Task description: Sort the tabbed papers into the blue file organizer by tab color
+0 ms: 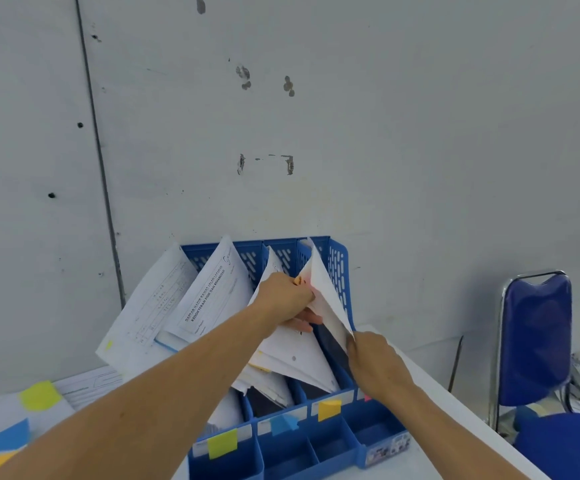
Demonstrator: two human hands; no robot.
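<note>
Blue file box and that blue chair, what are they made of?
The file box looks like hard plastic, smooth and slightly glossy: its side wall has moulded slots. The chair has a shiny tube frame, probably chromed metal, and a blue padded back, perhaps vinyl, since it shows a soft sheen.

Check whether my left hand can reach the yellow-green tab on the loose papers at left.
Probably yes, once freed: the left hand grips sheets in the blue organizer, while the yellow-green tab lies uncovered beside that forearm.
</note>
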